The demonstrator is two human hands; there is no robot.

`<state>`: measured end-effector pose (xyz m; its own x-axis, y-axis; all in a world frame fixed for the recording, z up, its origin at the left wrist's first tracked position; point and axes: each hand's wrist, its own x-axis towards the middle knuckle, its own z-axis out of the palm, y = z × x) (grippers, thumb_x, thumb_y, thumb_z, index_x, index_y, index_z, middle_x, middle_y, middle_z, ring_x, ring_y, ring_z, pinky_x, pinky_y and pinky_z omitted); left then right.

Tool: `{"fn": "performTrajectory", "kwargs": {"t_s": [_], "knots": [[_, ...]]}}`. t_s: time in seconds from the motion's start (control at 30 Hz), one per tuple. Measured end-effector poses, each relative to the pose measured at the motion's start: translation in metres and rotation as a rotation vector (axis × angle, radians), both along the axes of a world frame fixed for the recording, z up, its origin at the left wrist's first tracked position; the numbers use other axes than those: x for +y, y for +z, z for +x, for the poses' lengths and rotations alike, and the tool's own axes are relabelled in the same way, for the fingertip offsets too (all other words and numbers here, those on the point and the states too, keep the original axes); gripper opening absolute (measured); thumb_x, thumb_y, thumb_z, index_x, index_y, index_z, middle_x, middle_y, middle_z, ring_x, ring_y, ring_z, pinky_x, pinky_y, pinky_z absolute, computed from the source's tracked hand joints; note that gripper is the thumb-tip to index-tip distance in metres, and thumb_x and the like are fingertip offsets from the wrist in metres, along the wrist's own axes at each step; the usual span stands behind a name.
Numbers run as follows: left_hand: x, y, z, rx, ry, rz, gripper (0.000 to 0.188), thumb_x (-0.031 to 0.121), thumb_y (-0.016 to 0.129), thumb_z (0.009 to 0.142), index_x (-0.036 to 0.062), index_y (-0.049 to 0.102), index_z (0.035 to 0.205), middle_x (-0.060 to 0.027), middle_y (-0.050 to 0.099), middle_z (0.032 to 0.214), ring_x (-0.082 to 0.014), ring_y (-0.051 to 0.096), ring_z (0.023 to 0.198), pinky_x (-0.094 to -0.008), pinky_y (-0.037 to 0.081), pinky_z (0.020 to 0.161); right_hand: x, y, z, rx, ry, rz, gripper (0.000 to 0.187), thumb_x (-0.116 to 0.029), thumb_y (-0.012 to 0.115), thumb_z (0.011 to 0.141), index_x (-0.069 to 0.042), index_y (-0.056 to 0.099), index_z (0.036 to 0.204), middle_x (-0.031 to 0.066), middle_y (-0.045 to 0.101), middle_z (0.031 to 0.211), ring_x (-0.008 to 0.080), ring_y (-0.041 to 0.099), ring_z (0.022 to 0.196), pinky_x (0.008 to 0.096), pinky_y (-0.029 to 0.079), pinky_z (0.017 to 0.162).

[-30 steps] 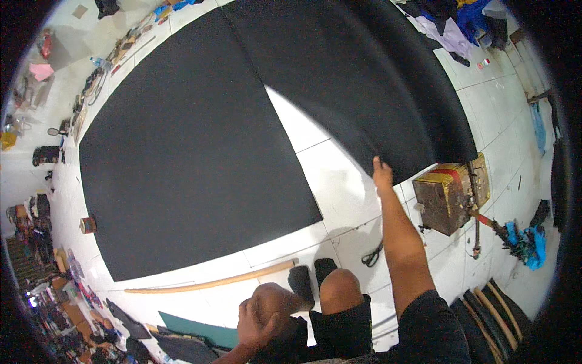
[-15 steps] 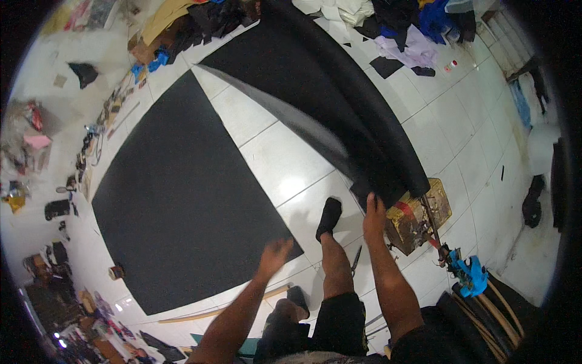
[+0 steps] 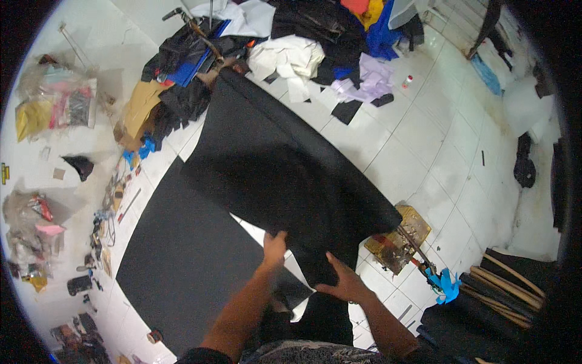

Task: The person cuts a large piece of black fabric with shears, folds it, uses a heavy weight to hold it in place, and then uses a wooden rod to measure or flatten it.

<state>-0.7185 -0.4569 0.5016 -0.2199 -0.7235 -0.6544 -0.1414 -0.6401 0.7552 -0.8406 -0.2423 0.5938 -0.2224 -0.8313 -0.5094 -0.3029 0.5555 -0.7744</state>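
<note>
A wide sheet of black fabric [image 3: 260,170] stretches from a dark roll [image 3: 339,164] toward me. My left hand [image 3: 276,247] is closed on the sheet's near left edge. At its near end my right hand [image 3: 344,282] grips the fabric, thumb and a finger spread apart; the rest of its fingers are hard to make out. Beneath and to the left, a flat dark grey-black piece of fabric [image 3: 182,242] lies on the tiled floor, partly covered by the sheet. A rod [image 3: 416,242] sticks out of the roll's near end.
A worn yellowish block [image 3: 415,221] stands under the roll's near end. Blue plastic [image 3: 447,286] is tied near the rod, with long tubes [image 3: 503,285] to the right. Heaped cloth [image 3: 288,60] lies beyond the roll. Plastic bags [image 3: 57,100] and small tools line the left.
The sheet has been drawn leftward and nearer, over part of the flat piece. My left hand has come onto its edge; my right hand has moved left and nearer. The view has shifted.
</note>
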Motion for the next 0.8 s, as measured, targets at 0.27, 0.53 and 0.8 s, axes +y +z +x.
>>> {"fn": "performTrajectory", "kwargs": {"t_s": [0.27, 0.53, 0.8], "knots": [[-0.033, 0.058, 0.049, 0.160, -0.446, 0.120, 0.029, 0.014, 0.066, 0.085, -0.0053, 0.063, 0.107, -0.0136, 0.066, 0.093, -0.0235, 0.066, 0.082, -0.0351, 0.055, 0.074, -0.106, 0.031, 0.097, 0.415, -0.302, 0.057, 0.054, -0.020, 0.064, 0.083, -0.001, 0.052, 0.132, 0.0260, 0.062, 0.121, 0.0421, 0.060, 0.112, 0.0486, 0.047, 0.097], [-0.238, 0.044, 0.156, 0.569, 0.100, 0.459, 0.057, 0.031, 0.064, 0.081, -0.0017, 0.056, 0.126, -0.0210, 0.057, 0.132, -0.0413, 0.052, 0.120, -0.0532, 0.033, 0.110, -0.096, 0.150, 0.282, 0.592, -0.447, 0.168, 0.030, -0.023, 0.060, 0.085, -0.010, 0.068, 0.110, 0.0180, 0.070, 0.103, 0.0372, 0.068, 0.093, 0.0466, 0.054, 0.082], [-0.395, -0.019, 0.335, 0.043, 0.244, 0.306, 0.039, 0.012, 0.053, 0.079, -0.0089, 0.058, 0.111, -0.0206, 0.057, 0.120, -0.0380, 0.056, 0.106, -0.0479, 0.040, 0.102, -0.084, 0.124, 0.441, 0.873, -0.559, 0.129, 0.010, -0.011, 0.059, 0.082, -0.003, 0.063, 0.085, 0.0202, 0.064, 0.080, 0.0419, 0.064, 0.077, 0.0504, 0.051, 0.069]]}}
